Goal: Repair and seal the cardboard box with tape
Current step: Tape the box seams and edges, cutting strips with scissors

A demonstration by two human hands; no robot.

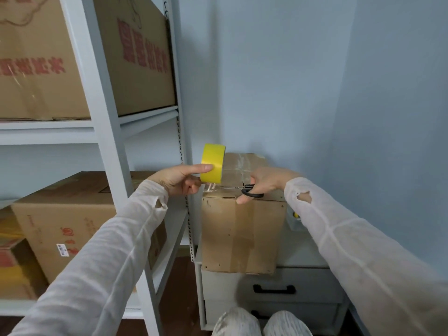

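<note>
While the box [242,229] sits on top of a grey cabinet [278,284] in the corner, just beside the rack [109,132], the person works over its top edge.

From the head view, the left hand [180,179] grips the yellow roll [213,167], thumb laid across its outer face and fingers curled beneath. A short clear strip [211,187] runs from it toward the box. The right hand [264,183] holds the scissors [249,191], fingers hooked through the black loops, blades pointing left at the strip. I cannot tell how far apart the blades are.

The box looks light and tired. Its card is creased, pricked with small holes and ragged at the far top corner, so I judge it would buckle if squeezed mid-panel. Better to steady it at the corners or press flat on the top near the seam. The strip looks thin and clingy, apt to fold onto itself once cut, so it wants keeping taut and pinching by its very end.
</note>
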